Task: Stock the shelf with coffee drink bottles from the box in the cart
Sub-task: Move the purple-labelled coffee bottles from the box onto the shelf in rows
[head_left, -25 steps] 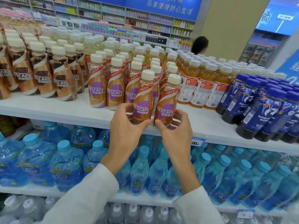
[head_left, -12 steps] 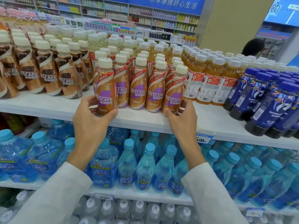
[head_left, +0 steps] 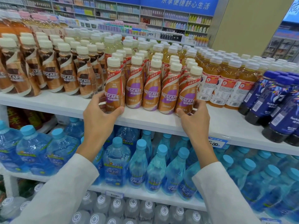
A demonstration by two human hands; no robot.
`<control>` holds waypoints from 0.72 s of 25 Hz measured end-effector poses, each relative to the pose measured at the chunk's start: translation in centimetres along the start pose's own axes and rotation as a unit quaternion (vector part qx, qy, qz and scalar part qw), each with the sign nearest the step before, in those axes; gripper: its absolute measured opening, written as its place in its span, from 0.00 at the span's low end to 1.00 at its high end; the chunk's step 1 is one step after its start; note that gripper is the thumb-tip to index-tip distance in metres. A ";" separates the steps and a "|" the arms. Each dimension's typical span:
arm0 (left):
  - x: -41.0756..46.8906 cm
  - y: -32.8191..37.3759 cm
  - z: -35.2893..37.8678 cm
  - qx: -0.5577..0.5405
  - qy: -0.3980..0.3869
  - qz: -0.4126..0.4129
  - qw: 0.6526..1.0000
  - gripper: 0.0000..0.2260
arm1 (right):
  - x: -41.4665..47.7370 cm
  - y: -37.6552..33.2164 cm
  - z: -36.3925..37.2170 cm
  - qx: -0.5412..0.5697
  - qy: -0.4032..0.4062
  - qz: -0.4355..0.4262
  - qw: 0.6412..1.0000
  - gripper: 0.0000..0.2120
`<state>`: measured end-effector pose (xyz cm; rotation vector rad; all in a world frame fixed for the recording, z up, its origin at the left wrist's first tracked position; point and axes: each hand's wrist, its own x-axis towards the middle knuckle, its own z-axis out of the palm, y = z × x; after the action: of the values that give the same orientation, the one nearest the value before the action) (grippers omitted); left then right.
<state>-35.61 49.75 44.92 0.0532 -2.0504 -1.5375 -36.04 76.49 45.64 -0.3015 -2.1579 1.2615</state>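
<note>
Five purple-labelled Nescafé coffee bottles [head_left: 152,88] with cream caps stand upright in a front row near the white shelf [head_left: 145,120] edge, more ranked behind; both end bottles are hand-held.

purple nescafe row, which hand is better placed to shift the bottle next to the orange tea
Right. The right hand grips that rightmost bottle low down; the left hand holds the leftmost bottle at the row's other end.

Blue-capped water bottles [head_left: 116,160] below (packed rows); navy bottles [head_left: 256,96] right; price tag [head_left: 217,142].
</note>
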 end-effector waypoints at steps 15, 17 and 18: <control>0.6 -0.8 0.5 0.046 0.059 0.002 0.997 0.31 | 0.4 0.2 0.4 -0.017 0.004 -0.010 1.000 0.30; 0.5 -0.8 0.5 0.043 0.048 0.008 0.998 0.31 | 0.4 0.2 0.4 -0.017 0.003 -0.011 1.000 0.30; 0.6 -0.9 0.4 0.038 0.038 0.008 0.999 0.31 | 0.4 0.3 0.4 -0.017 0.003 -0.011 1.000 0.30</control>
<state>-36.52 49.59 44.31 0.1213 -2.0441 -1.4256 -36.61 76.53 45.44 -0.2932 -2.1738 1.2112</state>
